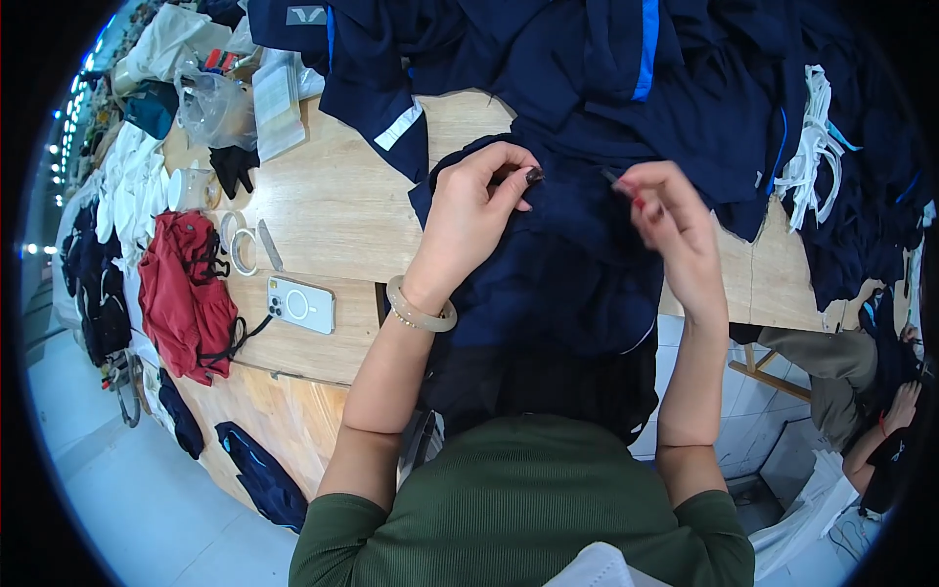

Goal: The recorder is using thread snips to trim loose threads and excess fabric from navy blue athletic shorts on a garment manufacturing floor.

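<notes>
A dark navy garment (562,264) lies over the front edge of a wooden table (333,205) and hangs down toward my lap. My left hand (479,201), with a pale bangle on its wrist, pinches a fold of this garment between thumb and forefinger. My right hand (670,220), with red nails, is closed around a small thin dark tool whose tip points at the fabric next to the left hand's pinch. Both hands are close together above the garment.
A heap of navy clothes with blue stripes (626,68) covers the table's far side. A white phone (300,304), tape rolls (238,243), a red garment (186,293) and a clear bag (215,108) lie at left. White straps (812,147) hang at right. Another person's hand (900,401) is at the lower right.
</notes>
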The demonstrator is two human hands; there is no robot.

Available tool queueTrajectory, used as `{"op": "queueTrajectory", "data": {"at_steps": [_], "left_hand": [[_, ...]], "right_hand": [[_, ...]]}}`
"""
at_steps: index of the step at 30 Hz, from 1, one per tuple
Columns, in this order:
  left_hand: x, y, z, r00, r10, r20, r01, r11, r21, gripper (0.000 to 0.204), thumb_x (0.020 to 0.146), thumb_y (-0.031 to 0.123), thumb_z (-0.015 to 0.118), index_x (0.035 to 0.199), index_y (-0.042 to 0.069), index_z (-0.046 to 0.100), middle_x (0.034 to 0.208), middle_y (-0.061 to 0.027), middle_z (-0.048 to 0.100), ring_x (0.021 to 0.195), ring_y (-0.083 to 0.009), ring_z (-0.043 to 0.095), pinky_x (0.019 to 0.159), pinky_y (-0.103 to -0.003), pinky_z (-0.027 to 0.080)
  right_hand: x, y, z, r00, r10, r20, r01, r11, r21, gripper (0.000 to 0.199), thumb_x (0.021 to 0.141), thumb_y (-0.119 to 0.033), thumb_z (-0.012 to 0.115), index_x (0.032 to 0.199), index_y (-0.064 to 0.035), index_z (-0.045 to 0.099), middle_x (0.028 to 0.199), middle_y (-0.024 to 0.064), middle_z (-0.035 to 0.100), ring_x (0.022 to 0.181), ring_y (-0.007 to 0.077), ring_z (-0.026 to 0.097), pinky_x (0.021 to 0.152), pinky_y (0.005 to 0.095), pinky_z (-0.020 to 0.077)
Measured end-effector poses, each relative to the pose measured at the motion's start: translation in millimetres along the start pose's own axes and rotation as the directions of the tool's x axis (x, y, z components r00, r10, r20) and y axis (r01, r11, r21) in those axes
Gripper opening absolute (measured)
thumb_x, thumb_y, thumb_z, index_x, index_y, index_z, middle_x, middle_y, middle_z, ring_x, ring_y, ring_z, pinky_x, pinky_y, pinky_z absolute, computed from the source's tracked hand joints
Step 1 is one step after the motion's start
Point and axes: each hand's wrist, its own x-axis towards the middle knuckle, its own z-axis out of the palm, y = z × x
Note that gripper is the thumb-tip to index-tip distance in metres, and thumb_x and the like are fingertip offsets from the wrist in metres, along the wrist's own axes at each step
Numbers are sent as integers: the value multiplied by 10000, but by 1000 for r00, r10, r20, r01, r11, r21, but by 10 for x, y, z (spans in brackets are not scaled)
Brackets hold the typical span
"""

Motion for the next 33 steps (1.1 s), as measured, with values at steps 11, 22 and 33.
{"op": "queueTrajectory", "data": {"at_steps": [11,22,33], "left_hand": [[-24,81,24,1000,23,-15,-22,999,38,98,905,19,579,950,-45,638,838,-48,655,677,-72,592,622,-200,502],[-9,108,41,999,48,-20,-46,997,64,102,899,18,584,956,-42,645,814,-44,660,671,-75,602,605,-196,496],[0,68,61,995,81,-54,-78,996,43,94,896,6,565,949,-27,636,783,-84,670,637,-116,641,584,-216,505]], "right_hand": [[157,198,71,958,-281,-57,155,677,-720,178,736,-120,729,843,-3,647,754,63,608,699,217,530,621,304,420],[173,229,114,948,-317,-21,199,646,-737,211,710,-91,738,872,20,658,750,76,606,692,199,523,631,287,426],[161,229,117,958,-283,-39,162,650,-742,208,718,-151,746,845,-15,654,755,56,617,719,218,550,629,309,438]]}}
